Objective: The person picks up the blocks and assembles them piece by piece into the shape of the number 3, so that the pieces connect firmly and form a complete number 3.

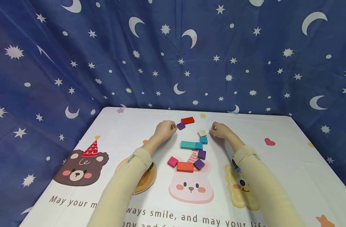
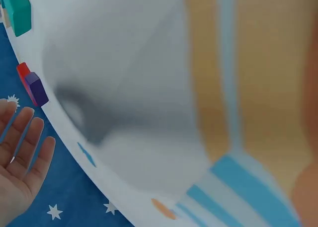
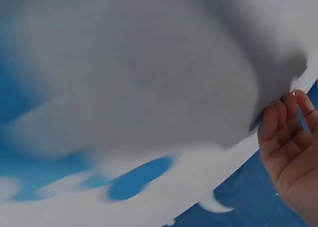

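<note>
My left hand [image 1: 165, 130] hovers just left of a small purple block [image 1: 181, 126], fingers loosely bent and holding nothing. That purple block touches the corner of a red rectangular block [image 1: 187, 120]; both also appear in the left wrist view, beyond the relaxed fingers [image 2: 35, 137]. To the right, my right hand [image 1: 220, 130] is beside a cream block [image 1: 202, 133], its fingers [image 3: 271, 120] slightly curled with no block showing in them. Below the cream block lie a blue block [image 1: 203, 140], a teal block [image 1: 188, 145] and another blue block [image 1: 199, 146].
Nearer me a curve continues with purple blocks [image 1: 201, 154] [image 1: 199, 164], an orange-red rectangular block [image 1: 185, 167] and a pink block [image 1: 172, 161]. The white tablecloth [image 1: 144, 121] carries printed cartoon figures and lettering. A dark blue curtain [image 1: 161, 78] with stars and moons stands behind.
</note>
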`<state>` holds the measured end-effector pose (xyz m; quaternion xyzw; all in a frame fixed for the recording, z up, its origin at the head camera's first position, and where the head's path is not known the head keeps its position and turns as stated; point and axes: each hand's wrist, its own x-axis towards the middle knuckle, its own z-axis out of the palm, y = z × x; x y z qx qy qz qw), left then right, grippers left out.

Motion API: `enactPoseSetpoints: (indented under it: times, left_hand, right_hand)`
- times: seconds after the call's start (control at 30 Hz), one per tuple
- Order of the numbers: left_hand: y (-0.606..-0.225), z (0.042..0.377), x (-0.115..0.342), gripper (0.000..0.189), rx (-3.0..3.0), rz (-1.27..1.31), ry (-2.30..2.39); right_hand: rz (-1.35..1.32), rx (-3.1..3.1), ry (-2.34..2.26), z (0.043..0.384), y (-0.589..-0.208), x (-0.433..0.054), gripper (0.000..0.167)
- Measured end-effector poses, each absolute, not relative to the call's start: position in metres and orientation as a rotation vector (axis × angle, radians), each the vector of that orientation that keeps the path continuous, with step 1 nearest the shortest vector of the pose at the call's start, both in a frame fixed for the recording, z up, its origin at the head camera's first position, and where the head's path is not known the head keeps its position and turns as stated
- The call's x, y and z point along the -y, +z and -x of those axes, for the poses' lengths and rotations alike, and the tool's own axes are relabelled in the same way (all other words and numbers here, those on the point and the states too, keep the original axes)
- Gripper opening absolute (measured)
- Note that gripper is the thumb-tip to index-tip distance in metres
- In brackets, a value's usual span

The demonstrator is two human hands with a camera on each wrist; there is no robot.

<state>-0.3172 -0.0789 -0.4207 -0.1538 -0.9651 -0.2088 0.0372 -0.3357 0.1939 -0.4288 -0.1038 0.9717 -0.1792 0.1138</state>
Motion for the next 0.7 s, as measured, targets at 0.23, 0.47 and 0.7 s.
enactPoseSetpoints:
  times: [0.23, 0.47, 0.7]
  left_hand:
    - [-0.427, 0.311, 0.093, 0.014, 2.961, 0.449, -0.664]
    - [-0.430, 0.304, 0.102, 0.014, 2.971, 0.499, -0.670]
    - [-0.432, 0.295, 0.112, 0.015, 3.018, 0.476, -0.639]
  right_hand:
    - [0.351, -2.978, -0.312, 0.362, -0.415, -0.150, 0.031]
    - [0.414, -2.967, -0.122, 0.376, -0.410, -0.122, 0.043]
    - [0.440, -2.907, -0.062, 0.384, -0.417, -0.106, 0.048]
